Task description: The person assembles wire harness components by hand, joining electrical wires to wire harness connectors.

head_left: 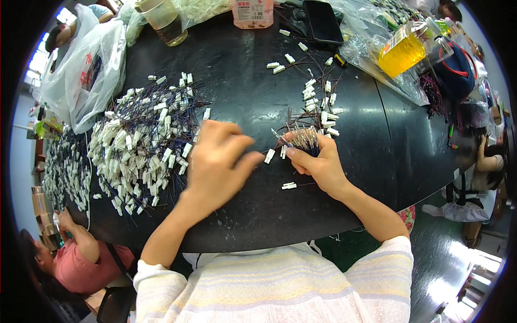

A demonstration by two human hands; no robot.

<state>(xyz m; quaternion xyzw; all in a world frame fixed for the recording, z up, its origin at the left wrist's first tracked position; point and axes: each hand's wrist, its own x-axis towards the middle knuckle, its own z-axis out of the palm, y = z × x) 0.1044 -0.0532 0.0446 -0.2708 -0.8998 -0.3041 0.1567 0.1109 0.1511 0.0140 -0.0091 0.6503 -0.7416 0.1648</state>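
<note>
My right hand [323, 164] is closed around a bundle of thin dark wires [302, 141], with the bare metal tips fanned out at the top. My left hand [218, 161], blurred by motion, hovers at the right edge of a big pile of white plug connectors on dark wires [134, 151]. Its thumb and fingers are curled but apart, and nothing shows between them. Between the hands, one white connector [269, 156] is close to the left thumb. Another connector [289, 185] lies nearer the table edge. Beyond my right hand trails a loose line of wired connectors [326, 107].
A clear plastic bag [81, 75] and a cup of liquid [164, 21] stand at the far left. A pink-labelled bottle [253, 13], a black phone [323, 21] and a bottle of yellow liquid [401, 51] line the far side. A person in a pink shirt [81, 264] sits at the left.
</note>
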